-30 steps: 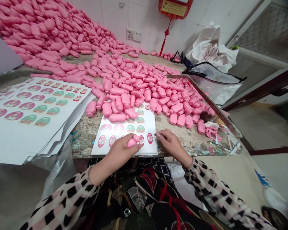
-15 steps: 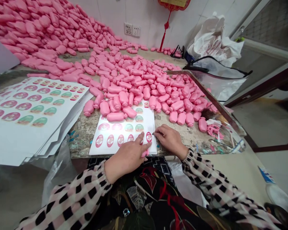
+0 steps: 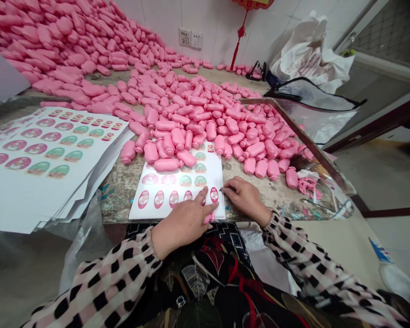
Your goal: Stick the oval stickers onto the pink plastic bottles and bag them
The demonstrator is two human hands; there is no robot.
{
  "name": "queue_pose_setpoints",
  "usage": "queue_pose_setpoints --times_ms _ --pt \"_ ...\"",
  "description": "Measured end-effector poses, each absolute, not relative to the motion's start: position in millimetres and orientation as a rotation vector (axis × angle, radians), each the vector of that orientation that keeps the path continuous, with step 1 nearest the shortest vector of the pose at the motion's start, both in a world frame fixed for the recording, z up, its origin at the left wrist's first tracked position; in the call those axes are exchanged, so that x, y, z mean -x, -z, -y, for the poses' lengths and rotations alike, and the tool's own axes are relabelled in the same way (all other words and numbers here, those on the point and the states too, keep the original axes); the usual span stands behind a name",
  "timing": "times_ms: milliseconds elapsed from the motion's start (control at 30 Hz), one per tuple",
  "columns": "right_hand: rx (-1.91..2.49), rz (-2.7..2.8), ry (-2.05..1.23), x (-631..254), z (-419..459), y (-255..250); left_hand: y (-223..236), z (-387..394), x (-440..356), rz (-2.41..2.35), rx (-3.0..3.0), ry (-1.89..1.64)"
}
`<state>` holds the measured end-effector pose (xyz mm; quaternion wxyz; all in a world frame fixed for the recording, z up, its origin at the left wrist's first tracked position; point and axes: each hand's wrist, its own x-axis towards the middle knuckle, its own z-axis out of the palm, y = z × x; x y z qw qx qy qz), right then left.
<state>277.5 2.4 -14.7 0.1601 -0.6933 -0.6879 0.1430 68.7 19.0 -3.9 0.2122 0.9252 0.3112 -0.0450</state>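
Note:
A sheet of stickers [image 3: 167, 212] lies at the table's front edge, with a row of oval red-and-white stickers along its near side. Across its lower right reaches my left hand [image 3: 183, 222], index finger and thumb spread on the paper on either side of an oval sticker [image 3: 214, 195]. Its other fingers curl round a small pink plastic bottle [image 3: 209, 218], mostly hidden under the palm. My right hand [image 3: 246, 198] pinches a small dark pointed tool [image 3: 222, 189], whose tip is at that sticker's right edge. Whether this is a blade or tweezers I cannot make out.
Pink bottles [image 3: 198, 109] are heaped over the table, some lying on the sheet's far end. A stack of sticker sheets [image 3: 17, 200] sits at the left. A raised wooden edge [image 3: 314, 159] and a clear bag [image 3: 314, 109] border the right side.
The whole view has shifted slightly. Both hands keep nearly the same places on the sheet, and the tool's tip stays at the oval sticker's right edge.

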Motion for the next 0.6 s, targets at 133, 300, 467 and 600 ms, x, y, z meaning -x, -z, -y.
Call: queue_pose_setpoints --times_ms 133,300,467,600 --pt "1.966 2.079 -0.371 -277.5 -4.3 6.8 4.4 -18.7 -68.9 -0.86 -2.576 0.108" --pt "1.926 2.068 -0.509 -280.2 -5.0 7.9 5.2 -18.5 -69.3 -0.878 -2.567 0.118" --pt "1.989 1.74 -0.676 -273.8 2.8 29.2 5.0 -22.3 -69.8 -0.844 -2.55 0.141" --pt "2.073 1.527 -0.59 -261.1 12.1 36.8 4.9 -27.0 -69.6 -0.817 -2.529 0.158"
